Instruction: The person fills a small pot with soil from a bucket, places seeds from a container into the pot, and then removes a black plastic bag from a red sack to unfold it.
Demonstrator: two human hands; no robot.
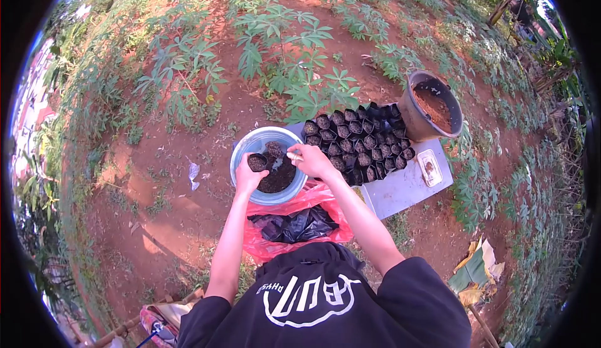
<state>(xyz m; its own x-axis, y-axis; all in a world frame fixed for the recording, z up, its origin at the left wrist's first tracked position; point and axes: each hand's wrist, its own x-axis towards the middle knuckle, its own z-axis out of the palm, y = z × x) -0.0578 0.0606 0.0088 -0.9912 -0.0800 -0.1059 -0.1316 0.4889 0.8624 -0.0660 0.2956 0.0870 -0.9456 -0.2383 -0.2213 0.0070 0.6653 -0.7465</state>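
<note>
A light blue bucket with dark soil inside stands in front of me. Over its left side my left hand is closed round a small black bag, its open top facing up. My right hand is at the bucket's right rim, thumb and fingers pinched together; what they hold, if anything, is too small to make out. To the right, many black bags filled with soil stand in rows on a grey table.
A large dark bucket of reddish soil stands at the table's far right, near a small white tray. Below the blue bucket lies a red plastic bag with black plastic in it. Leafy plants grow beyond.
</note>
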